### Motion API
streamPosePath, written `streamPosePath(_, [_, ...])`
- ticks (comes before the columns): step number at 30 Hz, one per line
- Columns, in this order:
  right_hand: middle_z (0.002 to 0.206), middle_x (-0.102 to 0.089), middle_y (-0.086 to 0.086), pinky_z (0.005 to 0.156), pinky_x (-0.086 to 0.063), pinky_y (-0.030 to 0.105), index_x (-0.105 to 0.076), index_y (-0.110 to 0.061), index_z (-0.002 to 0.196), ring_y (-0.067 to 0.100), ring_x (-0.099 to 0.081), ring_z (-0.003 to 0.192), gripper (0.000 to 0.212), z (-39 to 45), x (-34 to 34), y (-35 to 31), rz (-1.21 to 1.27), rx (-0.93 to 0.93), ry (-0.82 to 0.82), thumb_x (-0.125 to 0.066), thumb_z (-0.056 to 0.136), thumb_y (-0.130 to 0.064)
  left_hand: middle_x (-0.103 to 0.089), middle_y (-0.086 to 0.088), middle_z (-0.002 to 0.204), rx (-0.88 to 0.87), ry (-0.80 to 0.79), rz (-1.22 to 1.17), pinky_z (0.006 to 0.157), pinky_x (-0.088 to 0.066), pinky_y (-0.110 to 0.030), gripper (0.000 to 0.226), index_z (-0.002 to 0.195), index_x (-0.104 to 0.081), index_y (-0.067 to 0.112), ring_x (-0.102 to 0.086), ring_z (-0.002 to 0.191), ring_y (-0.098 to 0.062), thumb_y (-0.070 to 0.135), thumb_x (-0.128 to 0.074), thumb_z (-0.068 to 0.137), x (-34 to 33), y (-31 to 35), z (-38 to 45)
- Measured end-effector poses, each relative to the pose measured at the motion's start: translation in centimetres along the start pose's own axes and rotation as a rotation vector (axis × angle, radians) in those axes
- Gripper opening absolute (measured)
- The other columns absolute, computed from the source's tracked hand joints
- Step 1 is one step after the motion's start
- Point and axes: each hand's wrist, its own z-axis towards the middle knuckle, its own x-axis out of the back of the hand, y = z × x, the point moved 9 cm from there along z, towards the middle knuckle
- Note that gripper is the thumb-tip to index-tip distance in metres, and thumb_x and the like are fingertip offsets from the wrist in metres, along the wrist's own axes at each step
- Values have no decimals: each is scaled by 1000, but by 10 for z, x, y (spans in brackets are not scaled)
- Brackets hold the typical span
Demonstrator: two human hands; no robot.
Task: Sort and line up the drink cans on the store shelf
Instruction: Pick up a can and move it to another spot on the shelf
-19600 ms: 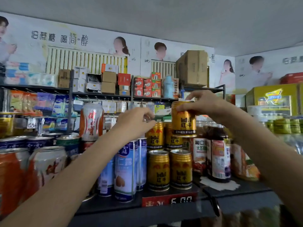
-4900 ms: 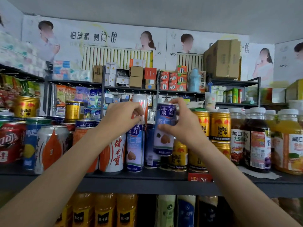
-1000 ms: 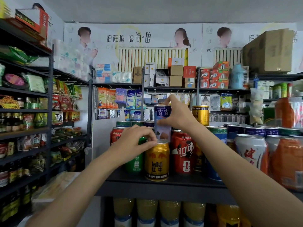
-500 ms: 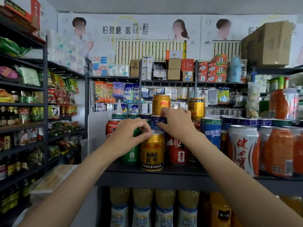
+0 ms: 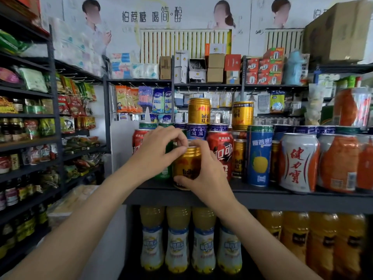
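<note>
gripping a gold red bull can (image 5: 187,165) on the shelf (image 5: 262,196), both hands grasp it. left hand (image 5: 156,153) fingers pinch its rim; right hand (image 5: 203,174) wraps its side.

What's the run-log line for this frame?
step: lining up cans | left hand: pinches gold can rim | right hand: grips gold can's side | can: upright at shelf front edge

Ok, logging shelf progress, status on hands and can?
Both hands on gold can at shelf front: left hand pinches its rim, right hand wraps its side. Red cola can crowds its right; green can its left.
</note>
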Motion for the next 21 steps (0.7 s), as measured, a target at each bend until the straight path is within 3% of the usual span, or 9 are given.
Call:
streamPosePath(4, [114, -53, -3, 86, -51, 33, -34, -32, 119, 14, -54, 104, 73, 3, 55, -22, 39, 46, 116, -83, 65, -27, -51, 18, 94, -12, 164, -182, 86, -38, -10, 11, 84, -50, 35, -47, 91, 6, 28, -58, 83, 21, 34, 16])
streamPosePath(7, [114, -54, 0, 84, -52, 36, -36, -23, 122, 16, -56, 102, 74, 4, 130, -41, -70, 142, 263, -83, 64, -26, -50, 15, 104, -8, 318, -383, 80, -44, -11, 14, 99, -48, 28, -50, 93, 8, 22, -56, 89, 24, 68, 41])
streamPosePath(10, [117, -52, 0, 79, -53, 28, -36, -22, 123, 16, -56, 100, 74, -1, 215, -39, -212, 164, 413, -82, 65, -28, -50, 10, 109, -42, 381, -419, 73, -43, -4, 18, 105, -45, 24, -49, 84, 14, 17, -55, 90, 0, 108, 68])
streamPosePath(13, [114, -49, -7, 74, -47, 12, -34, -22, 126, 9, -53, 100, 76, -17, 297, -14, -316, 111, 511, -81, 67, -28, -49, 7, 110, -86, 268, -383, 68, -41, -4, 20, 106, -45, 25, -49, 82, 13, 15, -53, 90, -50, 151, 98])
streamPosePath(16, [113, -49, -9, 81, -49, 18, -33, -20, 128, 10, -54, 103, 78, -34, 370, 26, -322, 37, 518, -81, 67, -27, -48, 6, 114, -134, 118, -346, 70, -38, -9, 21, 106, -43, 25, -50, 85, 6, 15, -52, 91, -110, 198, 125])
streamPosePath(19, [106, -49, -8, 71, -42, 12, -33, -17, 127, 10, -52, 95, 78, -47, 430, 72, -408, -43, 496, -81, 67, -29, -48, 4, 114, -174, 34, -285, 67, -39, -12, 23, 107, -42, 24, -54, 89, -3, 16, -53, 90, -165, 247, 153])
streamPosePath(21, [104, -49, -5, 71, -42, 17, -33, -16, 123, 12, -51, 94, 77, -48, 463, 106, -437, -88, 450, -82, 66, -30, -53, 1, 113, -182, -7, -219, 75, -44, -22, 23, 109, -44, 22, -55, 93, -10, 18, -55, 89, -201, 275, 172])
